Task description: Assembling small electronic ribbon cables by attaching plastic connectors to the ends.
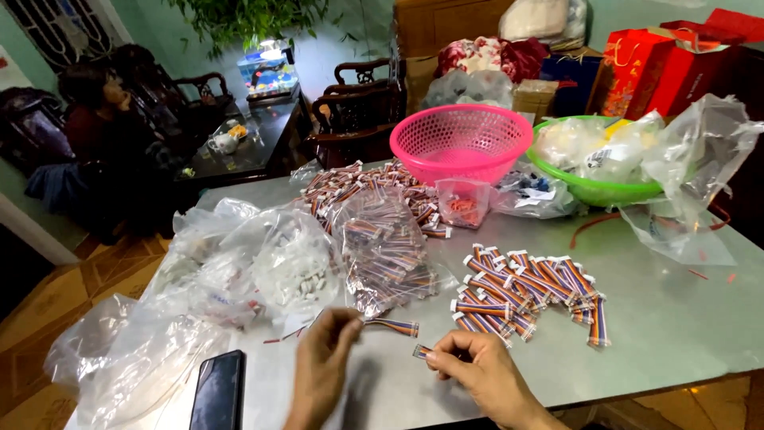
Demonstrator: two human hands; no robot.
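Left hand (pixel 325 358) pinches one end of a short multicoloured ribbon cable (pixel 391 326), fingers closed on it; cable sticks out to the right, just above the table. Right hand (pixel 477 368) is curled, fingertips closed on the end of a second striped cable piece (pixel 422 351), most of it hidden by the fingers. Hands near each other, not touching, at the near edge of the grey table (pixel 676 318).

Big clear plastic bags (pixel 199 279) heaped left of the hands, one with small white parts (pixel 298 275). Clear bag full of the same cables (pixel 390 255) directly beyond the hands. Pink mesh basket (pixel 461 139) at table's far side, green bowl (pixel 597 189) to its right holding bagged stuff. Loose pile of cables (pixel 374 187) in front of the pink basket. Neat batch of finished-looking cables (pixel 529 291) right of the hands, lying flat. Black phone (pixel 217 388) face up by the left wrist. Small bag with orange bits (pixel 463 203) under the pink basket. Another person (pixel 99 119) sits far left, well apart, by a dark wooden table (pixel 239 151).
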